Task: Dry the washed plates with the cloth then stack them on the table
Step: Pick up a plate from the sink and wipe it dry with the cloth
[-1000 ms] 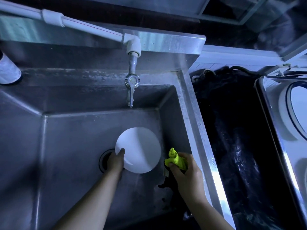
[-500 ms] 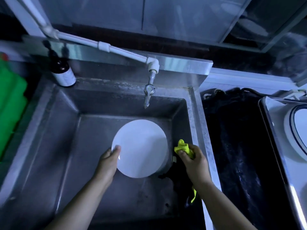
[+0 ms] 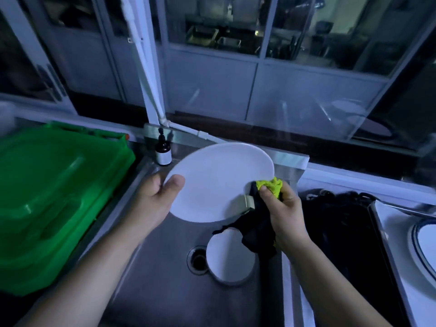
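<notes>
My left hand [image 3: 154, 201] grips the left rim of a white plate [image 3: 217, 180], held tilted above the steel sink [image 3: 165, 279]. My right hand [image 3: 283, 213] is closed on a bunched yellow-green and black cloth [image 3: 270, 186], pressed against the plate's right edge. The dark part of the cloth hangs down below the hand. A second white plate [image 3: 230, 256] lies on the sink floor beside the drain [image 3: 197, 259].
A green plastic crate [image 3: 52, 197] stands left of the sink. A dark pump bottle [image 3: 163, 151] sits on the back ledge. A black bag [image 3: 342, 244] fills the gap on the right, and a blue-rimmed plate [image 3: 424, 246] rests on the table at far right.
My left hand has lifted the plate up out of the sink and tilted it. My right hand brought the cloth up onto its right edge. The view tilted upward, revealing another plate below.
</notes>
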### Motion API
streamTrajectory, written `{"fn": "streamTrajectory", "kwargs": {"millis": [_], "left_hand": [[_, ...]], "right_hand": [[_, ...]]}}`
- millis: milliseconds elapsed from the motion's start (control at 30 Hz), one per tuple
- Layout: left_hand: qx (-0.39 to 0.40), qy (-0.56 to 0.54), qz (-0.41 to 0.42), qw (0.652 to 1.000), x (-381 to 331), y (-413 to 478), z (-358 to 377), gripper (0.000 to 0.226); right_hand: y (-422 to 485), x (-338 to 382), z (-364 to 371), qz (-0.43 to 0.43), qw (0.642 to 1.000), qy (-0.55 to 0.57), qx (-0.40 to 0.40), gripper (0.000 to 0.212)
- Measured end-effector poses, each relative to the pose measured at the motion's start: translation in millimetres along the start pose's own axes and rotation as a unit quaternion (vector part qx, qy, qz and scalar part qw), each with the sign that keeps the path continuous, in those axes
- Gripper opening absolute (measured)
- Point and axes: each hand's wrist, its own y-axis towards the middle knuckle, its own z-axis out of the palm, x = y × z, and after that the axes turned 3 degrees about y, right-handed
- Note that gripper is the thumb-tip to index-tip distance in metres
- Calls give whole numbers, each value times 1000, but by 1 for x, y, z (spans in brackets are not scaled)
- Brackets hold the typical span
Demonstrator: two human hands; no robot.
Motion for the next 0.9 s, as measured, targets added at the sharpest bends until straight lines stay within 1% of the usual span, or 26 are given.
{"fn": "streamTrajectory", "kwargs": {"millis": [67,100,233,333,400,433,467,533,600,633,667,733,833,900], "left_hand": [[-25,-12,43,999,-25,-1,-8,44],[-35,-24,54,998,-33,-1,-12,50],[-40,-76,72,994,-54,1,-21,57],[-86,-107,67,988,-55,6,-26,60],[-104,-135,40,985,-56,10,-28,65],[-102,-154,26,983,-57,11,-27,63],[-98,-175,14,980,-58,12,-27,63],[-103,-198,1,975,-60,14,-27,57],[-116,-210,-5,971,-63,18,-30,56],[-125,-220,-8,967,-65,21,-32,52],[-130,-233,-12,964,-69,25,-34,46],[-121,-263,-17,957,-76,32,-38,40],[-110,-286,-21,952,-82,43,-46,42],[-116,-293,-30,949,-83,51,-55,40]], "right_hand": [[-2,19,8,-25,999,25,10,17],[-3,27,12,-36,999,36,13,18],[-7,58,23,-74,995,69,21,22],[-7,77,33,-116,993,23,2,21],[-6,89,43,-167,984,-39,-48,24],[-6,96,50,-214,969,-90,-86,31],[-4,103,56,-275,940,-162,-118,38],[-2,114,70,-383,852,-327,-143,51],[-1,123,87,-420,770,-458,-144,59],[-2,126,97,-421,740,-505,-140,62],[-3,127,107,-425,718,-536,-130,64],[-6,129,128,-448,695,-555,-92,62],[-12,126,153,-506,681,-527,-40,56],[-16,117,162,-547,650,-527,0,50]]}}
